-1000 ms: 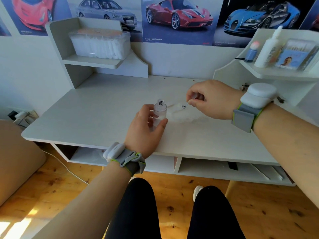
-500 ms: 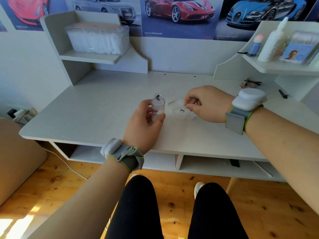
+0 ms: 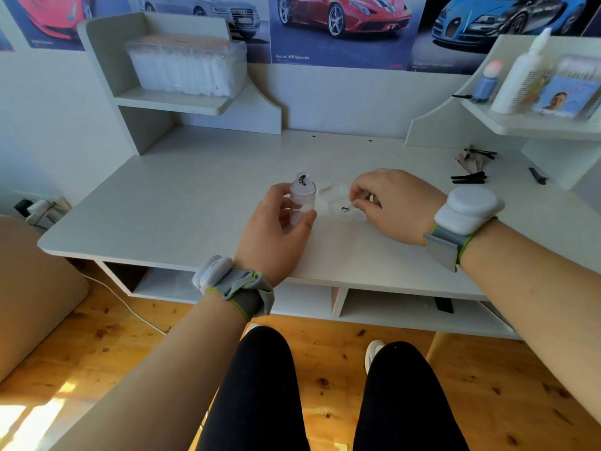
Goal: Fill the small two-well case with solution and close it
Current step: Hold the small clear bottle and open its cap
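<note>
The left hand point(image 3: 276, 232) holds the small bottle point(image 3: 303, 198) upright in a closed grip, ready to pour; the right hand point(image 3: 395, 206) pinches the clear case point(image 3: 338, 203), steadying it on the table point(image 3: 195, 196).

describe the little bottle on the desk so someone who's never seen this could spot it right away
Start at the white desk under the car posters and look to its middle front, where both hands work. The left hand grips a small clear plastic bottle, standing upright. Unlike the flat translucent two-well case beside it under the right hand, it is tall, round and has a black-marked cap.
</note>
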A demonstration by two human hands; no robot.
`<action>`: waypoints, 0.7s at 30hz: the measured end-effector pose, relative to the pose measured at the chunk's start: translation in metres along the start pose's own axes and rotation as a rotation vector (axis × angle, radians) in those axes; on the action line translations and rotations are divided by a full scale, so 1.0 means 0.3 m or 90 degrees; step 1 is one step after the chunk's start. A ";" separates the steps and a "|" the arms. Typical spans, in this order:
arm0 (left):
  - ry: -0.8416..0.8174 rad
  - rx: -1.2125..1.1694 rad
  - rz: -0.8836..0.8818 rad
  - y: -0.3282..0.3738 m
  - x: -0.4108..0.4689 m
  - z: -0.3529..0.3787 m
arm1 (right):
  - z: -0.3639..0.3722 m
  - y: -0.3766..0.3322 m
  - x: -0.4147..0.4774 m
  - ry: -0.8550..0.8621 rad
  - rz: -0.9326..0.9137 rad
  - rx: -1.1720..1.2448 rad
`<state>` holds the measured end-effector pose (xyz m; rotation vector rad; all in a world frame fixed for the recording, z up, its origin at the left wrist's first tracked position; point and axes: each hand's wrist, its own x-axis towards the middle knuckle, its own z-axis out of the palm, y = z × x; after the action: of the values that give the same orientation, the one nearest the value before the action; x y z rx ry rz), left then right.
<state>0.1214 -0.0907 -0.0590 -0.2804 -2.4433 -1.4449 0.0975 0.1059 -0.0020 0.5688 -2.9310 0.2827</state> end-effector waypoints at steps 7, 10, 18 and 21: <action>-0.002 -0.011 0.004 0.003 -0.002 -0.001 | 0.012 -0.004 -0.007 -0.005 0.005 -0.021; -0.004 -0.008 0.004 0.001 -0.002 -0.001 | 0.022 -0.011 -0.012 -0.012 0.003 -0.027; -0.004 0.000 0.007 0.003 0.000 0.000 | 0.025 -0.017 -0.016 -0.027 -0.003 -0.038; -0.003 0.003 0.006 0.003 -0.001 -0.001 | 0.022 -0.020 -0.015 -0.029 -0.003 -0.042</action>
<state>0.1219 -0.0906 -0.0582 -0.2950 -2.4452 -1.4365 0.1032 0.1008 -0.0084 0.5792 -2.9705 0.1746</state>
